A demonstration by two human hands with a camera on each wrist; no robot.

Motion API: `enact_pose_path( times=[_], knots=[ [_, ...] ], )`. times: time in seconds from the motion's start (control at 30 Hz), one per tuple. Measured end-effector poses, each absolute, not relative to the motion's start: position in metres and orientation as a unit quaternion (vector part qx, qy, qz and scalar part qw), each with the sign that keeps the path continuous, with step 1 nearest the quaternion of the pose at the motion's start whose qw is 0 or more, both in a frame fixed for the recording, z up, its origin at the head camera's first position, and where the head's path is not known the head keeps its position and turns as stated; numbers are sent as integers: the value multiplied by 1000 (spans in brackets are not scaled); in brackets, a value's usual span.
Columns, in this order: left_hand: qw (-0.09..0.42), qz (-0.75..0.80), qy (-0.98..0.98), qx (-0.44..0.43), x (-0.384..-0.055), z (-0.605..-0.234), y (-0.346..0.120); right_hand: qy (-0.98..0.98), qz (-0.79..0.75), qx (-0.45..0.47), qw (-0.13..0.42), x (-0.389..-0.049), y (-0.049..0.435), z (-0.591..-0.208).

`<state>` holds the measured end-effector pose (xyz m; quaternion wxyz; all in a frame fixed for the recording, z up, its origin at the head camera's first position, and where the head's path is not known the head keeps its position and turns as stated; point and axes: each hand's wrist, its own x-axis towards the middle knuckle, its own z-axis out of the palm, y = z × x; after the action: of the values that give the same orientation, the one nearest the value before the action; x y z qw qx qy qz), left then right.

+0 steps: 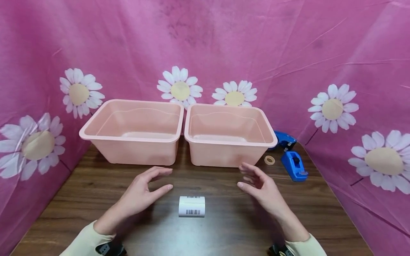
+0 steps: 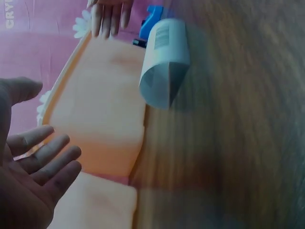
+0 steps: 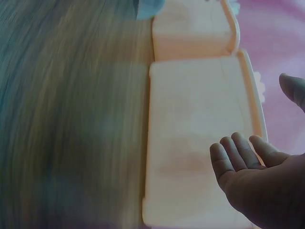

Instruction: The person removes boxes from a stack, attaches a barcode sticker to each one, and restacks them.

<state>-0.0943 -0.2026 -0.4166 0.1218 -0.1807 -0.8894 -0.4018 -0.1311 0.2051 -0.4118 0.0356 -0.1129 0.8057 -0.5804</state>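
On the wooden table, a curled white label roll (image 1: 191,206) with printed barcodes lies between the two hands, touched by neither. The left wrist view shows this roll (image 2: 164,62) as a hollow tube with an open end. To its left hovers my left hand (image 1: 142,192), fingers loosely bent and thumb apart, holding nothing. My right hand (image 1: 264,192) is off to the roll's right, near the front of the right pink bin, also with nothing in it. In the right wrist view the fingers of the right hand (image 3: 257,176) are relaxed.
Two pink plastic bins, a left one (image 1: 141,151) and a right one (image 1: 224,154), stand side by side at the back. Right of them are a blue tape dispenser (image 1: 294,166), a small tan ring (image 1: 269,160) and another blue tool (image 1: 283,139). Pink flowered cloth (image 1: 205,42) hangs behind.
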Motion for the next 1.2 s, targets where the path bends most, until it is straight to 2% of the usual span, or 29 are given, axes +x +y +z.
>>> enact_pose_path(
  times=[0.17, 0.33, 0.5, 0.9, 1.2],
  knots=[
    [83, -430, -886, -153, -95, -421, -195, 803, -577, -136, 55, -138, 182, -424],
    [-6, -456, -883, -110, -99, -422, -188, 796, -581, -133, 103, -141, 162, -435],
    [-64, -436, -892, -96, -99, -426, -181, 801, -569, -108, 150, -139, 149, -440],
    [-142, -461, -871, -90, -90, -437, -180, 741, -615, -71, 259, -130, 133, -451],
    [-172, -518, -836, -58, -85, -441, -173, 717, -631, -66, 289, -121, 128, -453]
  ],
)
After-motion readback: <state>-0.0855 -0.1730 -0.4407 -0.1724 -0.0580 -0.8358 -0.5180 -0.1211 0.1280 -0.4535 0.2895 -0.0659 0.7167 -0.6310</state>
